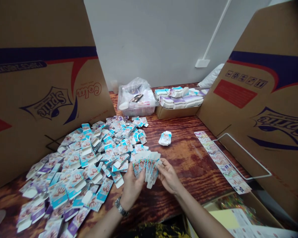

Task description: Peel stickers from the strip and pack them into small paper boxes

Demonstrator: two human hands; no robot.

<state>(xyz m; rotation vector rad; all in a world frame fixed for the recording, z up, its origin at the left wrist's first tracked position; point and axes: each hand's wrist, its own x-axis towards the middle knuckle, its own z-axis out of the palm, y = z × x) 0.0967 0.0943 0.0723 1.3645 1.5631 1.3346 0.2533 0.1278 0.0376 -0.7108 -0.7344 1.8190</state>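
Wood-grain tabletop (193, 165) under everything. Loose pile of flattened white-and-teal paperboard cartons (89, 158) sits left of the fingers (161, 166). Left hand (131, 188) and right hand (169, 177) hold a fanned stack of cartons (146, 168) between them, long axis pointing away from the person. Fingers clenched on it. Small carton bundle (165, 138) just ahead.

A wood-grain table (188, 165) holds flat cartons (81, 165) heaped lower left. A printed sheet (221, 162) lies right, apparently a plastic bin (136, 107) upper centre.
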